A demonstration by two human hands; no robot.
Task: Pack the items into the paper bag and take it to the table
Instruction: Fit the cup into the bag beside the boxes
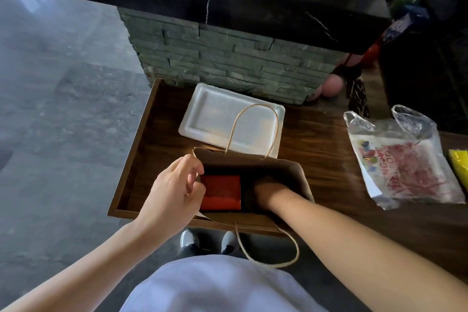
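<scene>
Paper bag (291, 172): standing open-mouthed at the near edge of the counter (316, 139); far handle (253, 124) is arching upright, near handle (268, 248) is hanging down over the counter edge.
Red box (220, 192): lying inside the bag, in its left half, flat face up.
Left hand (174, 187): curling its fingers over the left rim of the bag, pinching the paper and keeping the mouth spread; thumb side is sitting just beside the red box.
Right hand (266, 191): reaching down into the right half of the bag, in deep shadow; whether it is open or closed on anything, cannot tell.
White foam tray (217, 114): lying flat on the counter just beyond the bag, against the stone-faced wall (228, 58); the bag's far handle is overlapping it in view.
Plastic bag (405, 157): clear, with red print, lying on the counter to the right, well apart from the paper bag.
Yellow item (459, 162): showing at the right edge, beside the plastic bag; too little in view to identify.
Person: standing at the near side of the counter, shoes (207, 239) showing on the floor (63, 109) below the counter edge.
</scene>
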